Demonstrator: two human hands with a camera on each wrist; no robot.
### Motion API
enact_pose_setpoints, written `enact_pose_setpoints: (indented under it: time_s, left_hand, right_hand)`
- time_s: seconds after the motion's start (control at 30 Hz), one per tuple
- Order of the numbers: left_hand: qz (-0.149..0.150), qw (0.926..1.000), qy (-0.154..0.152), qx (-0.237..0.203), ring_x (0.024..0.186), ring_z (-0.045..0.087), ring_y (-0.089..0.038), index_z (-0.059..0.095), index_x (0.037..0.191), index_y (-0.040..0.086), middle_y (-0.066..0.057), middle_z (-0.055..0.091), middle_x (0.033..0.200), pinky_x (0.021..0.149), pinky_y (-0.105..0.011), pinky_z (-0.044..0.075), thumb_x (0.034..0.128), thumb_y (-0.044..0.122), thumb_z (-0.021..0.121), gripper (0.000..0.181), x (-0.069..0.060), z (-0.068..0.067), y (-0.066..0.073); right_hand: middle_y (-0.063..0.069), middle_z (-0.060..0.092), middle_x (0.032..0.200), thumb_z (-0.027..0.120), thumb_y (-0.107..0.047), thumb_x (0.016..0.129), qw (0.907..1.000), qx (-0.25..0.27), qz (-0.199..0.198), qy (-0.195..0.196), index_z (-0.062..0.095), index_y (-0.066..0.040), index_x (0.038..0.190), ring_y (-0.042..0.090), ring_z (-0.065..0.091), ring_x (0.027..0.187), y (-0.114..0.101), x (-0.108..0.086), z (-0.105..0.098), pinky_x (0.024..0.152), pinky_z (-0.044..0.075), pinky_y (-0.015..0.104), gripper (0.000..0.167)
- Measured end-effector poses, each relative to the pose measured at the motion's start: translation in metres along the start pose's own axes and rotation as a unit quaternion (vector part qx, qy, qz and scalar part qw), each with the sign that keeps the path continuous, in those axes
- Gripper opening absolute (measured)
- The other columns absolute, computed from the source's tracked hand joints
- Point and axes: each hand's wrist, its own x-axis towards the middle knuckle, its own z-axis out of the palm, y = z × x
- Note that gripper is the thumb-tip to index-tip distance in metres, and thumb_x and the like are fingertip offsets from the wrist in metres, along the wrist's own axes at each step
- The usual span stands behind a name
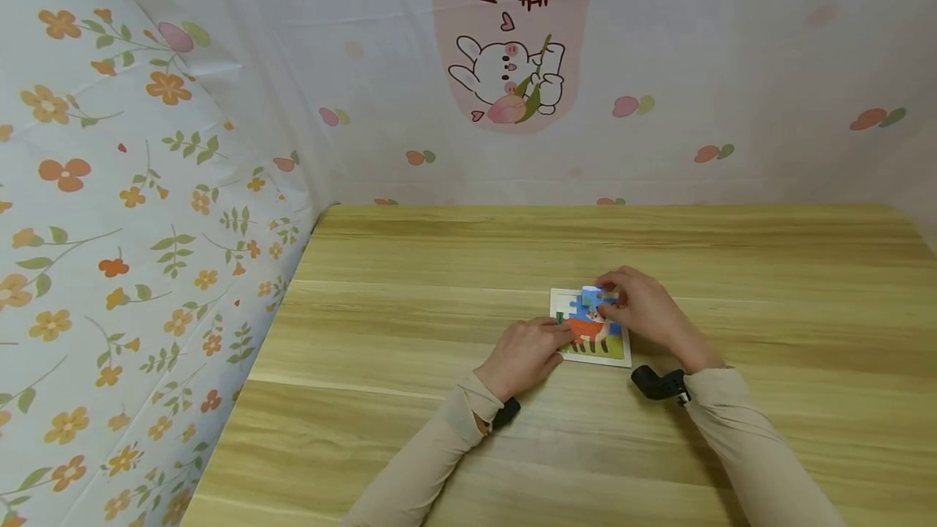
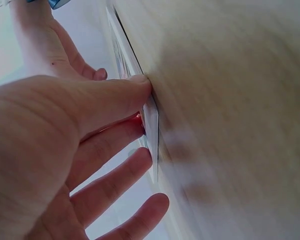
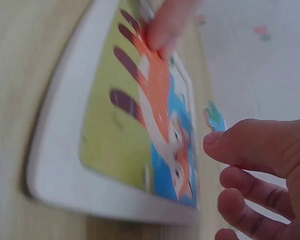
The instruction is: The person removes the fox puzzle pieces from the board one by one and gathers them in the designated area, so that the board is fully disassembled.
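A white-framed jigsaw puzzle [image 1: 594, 360] showing an orange fox on grass under blue sky lies on the table. Part of its upper left shows pale backing where no piece sits. My left hand [image 1: 529, 350] rests on the puzzle's left side, the thumb at the frame's edge and a fingertip on the fox. Between thumb and fingers, my right hand [image 3: 260, 165] pinches a blue and green puzzle piece [image 3: 215, 116]. In the head view that piece is held over the top of the puzzle, apart from the board in the right wrist view.
The wooden table [image 1: 410, 267] reaches back to a white cloth [image 1: 351, 47] with a rabbit print. A flowered cloth [image 1: 146, 267] hangs along the left. Black wrist devices [image 1: 659, 383] sit below both hands, close to the tabletop.
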Motion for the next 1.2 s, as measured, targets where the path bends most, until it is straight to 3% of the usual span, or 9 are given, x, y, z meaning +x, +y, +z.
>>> enact_pose_setpoints:
  time_s: [0.33,0.63,1.2]
  left_hand:
    - [-0.009,0.9998,-0.001,-0.017,0.114,0.054,-0.015,0.064,0.121,0.016,0.002,0.059,0.124,0.087,-0.028,0.046,0.0888,0.019,0.063,0.033,-0.001,0.001,-0.002]
    - [0.002,1.0,0.008,-0.005,0.112,0.056,-0.015,0.065,0.12,0.017,0.003,0.061,0.122,0.086,-0.026,0.047,0.0882,0.019,0.064,0.032,0.0,0.001,-0.001]
    - [-0.004,0.9999,0.009,-0.01,0.113,0.055,-0.015,0.065,0.12,0.016,0.002,0.061,0.122,0.086,-0.027,0.047,0.0881,0.018,0.064,0.031,0.0,0.002,0.0]
  right_hand:
    - [0.014,0.058,0.095,0.069,-0.004,0.079,0.9999,0.003,0.013,0.004,0.061,0.006,0.107,0.02,0.051,0.069,0.013,-0.006,-0.01,0.058,0.041,0.032,0.031]
    - [0.014,0.059,0.095,0.07,-0.006,0.08,0.9995,-0.002,0.029,0.01,0.061,0.006,0.108,0.022,0.053,0.074,0.021,-0.016,-0.016,0.06,0.041,0.034,0.032]
    - [0.015,0.058,0.096,0.069,-0.005,0.079,0.9987,-0.011,0.049,0.012,0.06,0.007,0.109,0.025,0.054,0.076,0.038,-0.025,-0.027,0.061,0.043,0.035,0.033]
